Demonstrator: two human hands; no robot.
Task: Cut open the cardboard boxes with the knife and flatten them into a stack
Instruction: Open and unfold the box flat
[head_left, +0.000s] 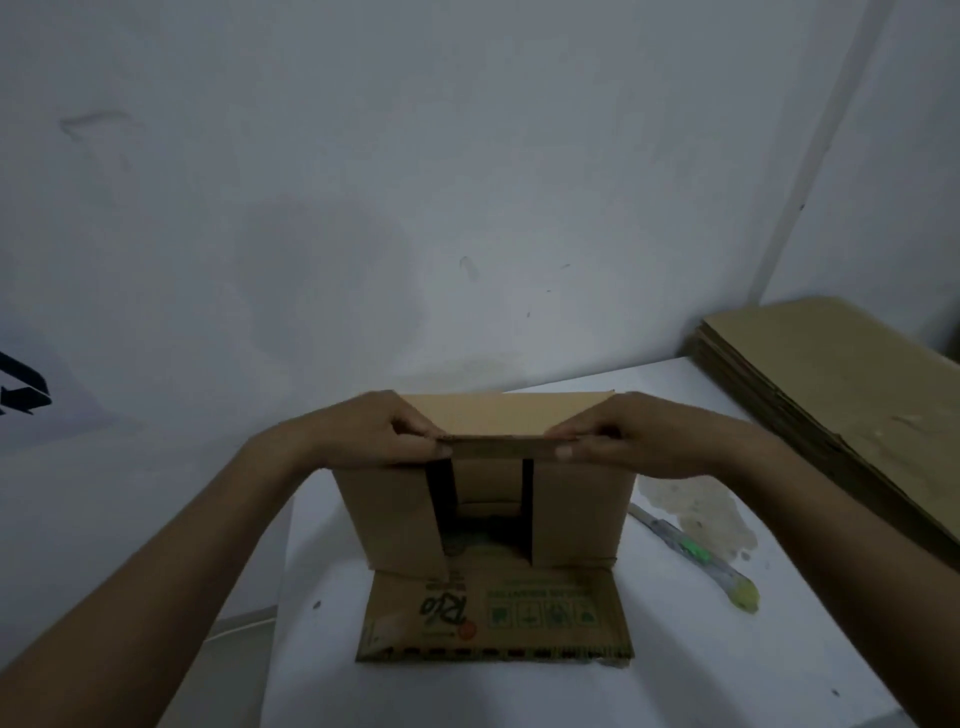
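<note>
A brown cardboard box (576, 514) stands on the white table (675, 675) with its near end open. Two side flaps stand apart and show the dark inside. Its bottom flap, printed in green, lies flat towards me. My left hand (374, 428) grips the left end of the box's upper front edge. My right hand (628, 434) grips the right end of that edge. A utility knife (701, 558) with a clear, yellow-green handle lies on the table just right of the box, in neither hand.
A stack of flattened cardboard sheets (831, 405) lies at the back right of the table against the wall. A brownish stain marks the table beside the knife. The table's left edge runs close to the box; floor lies beyond it.
</note>
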